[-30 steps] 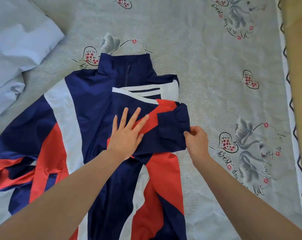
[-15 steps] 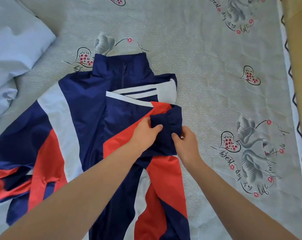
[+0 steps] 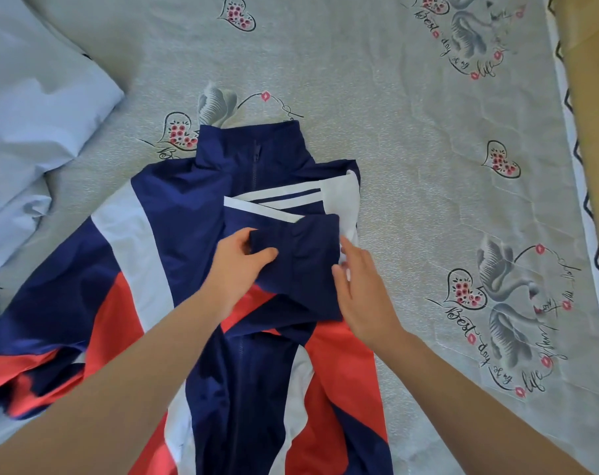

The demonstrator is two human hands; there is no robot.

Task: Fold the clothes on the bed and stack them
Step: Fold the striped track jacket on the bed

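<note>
A navy, white and red track jacket (image 3: 174, 241) lies front up on the bed, collar pointing away from me, zip closed. Its right sleeve is folded across the chest, and the navy cuff end (image 3: 304, 269) is doubled back over it. My left hand (image 3: 238, 269) pinches the left edge of that cuff end. On the cuff's right edge rests my right hand (image 3: 363, 296), fingers extended and slightly blurred. The jacket's left sleeve (image 3: 51, 354) stays spread out toward the lower left.
The grey bedsheet (image 3: 411, 149) has swan and heart prints. A pale blue pillow and crumpled bedding (image 3: 34, 114) fill the upper left. A yellowish wall or board (image 3: 593, 97) borders the bed on the right.
My left hand went from lying flat on the folded sleeve to gripping the cuff end. The cuff has been folded back toward the collar, and my right hand moved along its right edge.
</note>
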